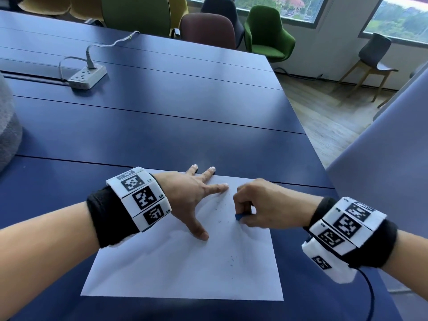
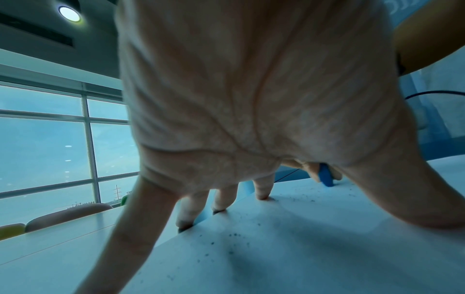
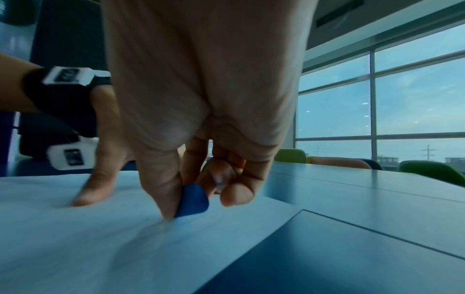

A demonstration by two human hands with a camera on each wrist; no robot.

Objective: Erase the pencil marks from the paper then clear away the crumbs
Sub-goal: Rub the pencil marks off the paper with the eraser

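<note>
A white sheet of paper (image 1: 176,269) lies on the dark blue table (image 1: 150,126), near its front right part. My left hand (image 1: 196,195) presses flat on the sheet's far left part, fingers spread and straight. My right hand (image 1: 252,205) pinches a small blue eraser (image 1: 239,216) between thumb and fingers, its lower end touching the paper. Dark eraser crumbs (image 1: 232,260) dot the sheet around and below the hands. In the left wrist view the spread fingers (image 2: 263,189) stand on the paper beside crumbs (image 2: 234,236), with the eraser (image 2: 326,178) beyond. The right wrist view shows the eraser (image 3: 193,201) against the paper (image 3: 100,238).
A white power strip (image 1: 88,76) with its cable lies at the table's far left. Upholstered chairs (image 1: 266,31) stand beyond the far edge. The table's right edge (image 1: 308,135) drops to a wooden floor. A grey object (image 1: 7,126) sits at the left edge.
</note>
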